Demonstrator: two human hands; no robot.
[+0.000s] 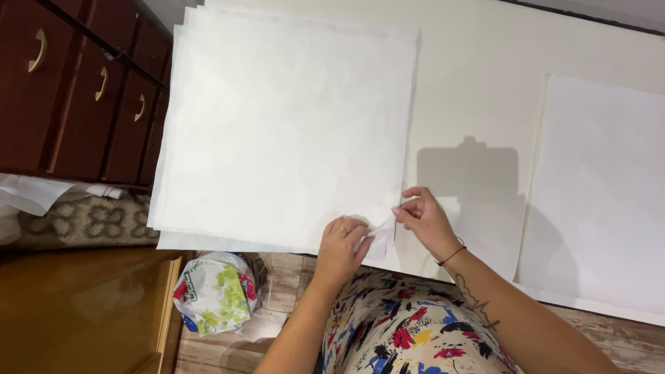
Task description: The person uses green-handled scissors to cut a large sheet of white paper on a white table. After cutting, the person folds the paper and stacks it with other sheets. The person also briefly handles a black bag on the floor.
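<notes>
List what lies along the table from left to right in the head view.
Dark wooden drawers → stack of white sheets → left hand → right hand, both pinching the stack's near corner → single white sheet.

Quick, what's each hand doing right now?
Left hand: closed, pinching the near corner of the white sheets.
Right hand: fingers pinched on the same corner, peeling at a layer.

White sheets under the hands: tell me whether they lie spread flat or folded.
Spread flat: the stack of sheets lies open on the table. Only its near right corner is lifted, pinched between the left hand and right hand.
</notes>
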